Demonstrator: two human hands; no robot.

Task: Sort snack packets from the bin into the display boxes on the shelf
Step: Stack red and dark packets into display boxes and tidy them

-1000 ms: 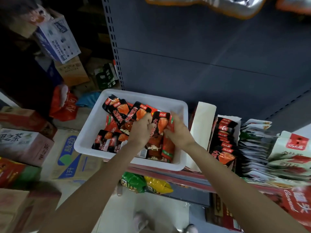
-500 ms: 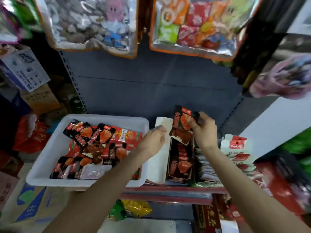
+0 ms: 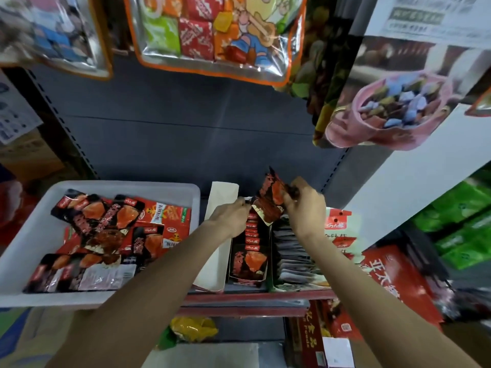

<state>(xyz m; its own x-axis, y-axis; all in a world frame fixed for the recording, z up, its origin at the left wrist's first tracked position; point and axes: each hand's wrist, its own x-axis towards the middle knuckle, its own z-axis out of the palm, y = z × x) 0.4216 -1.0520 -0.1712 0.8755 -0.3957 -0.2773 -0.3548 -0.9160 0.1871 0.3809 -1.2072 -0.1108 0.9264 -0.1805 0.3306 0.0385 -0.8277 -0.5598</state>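
A white plastic bin (image 3: 37,235) sits at the left on the shelf, holding several black-and-red snack packets (image 3: 106,229) and some red ones. My right hand (image 3: 305,205) grips a small bunch of black-and-red packets (image 3: 271,200) above the back end of an open display box (image 3: 248,253), which holds a row of the same packets. My left hand (image 3: 229,216) touches the lower left corner of the held bunch with its fingertips, over the box's white flap (image 3: 219,235).
Right of that box stands a second display box (image 3: 295,256) of pale packets, then red-and-white packs (image 3: 340,229). Large snack bags (image 3: 218,35) hang overhead. A red shelf edge (image 3: 252,298) runs below; red boxes (image 3: 398,277) and green packs (image 3: 465,221) lie at the right.
Both hands left the bin and moved right to the display box. My right hand carried the bunch of packets over; my left hand closed in on the bunch's lower corner.
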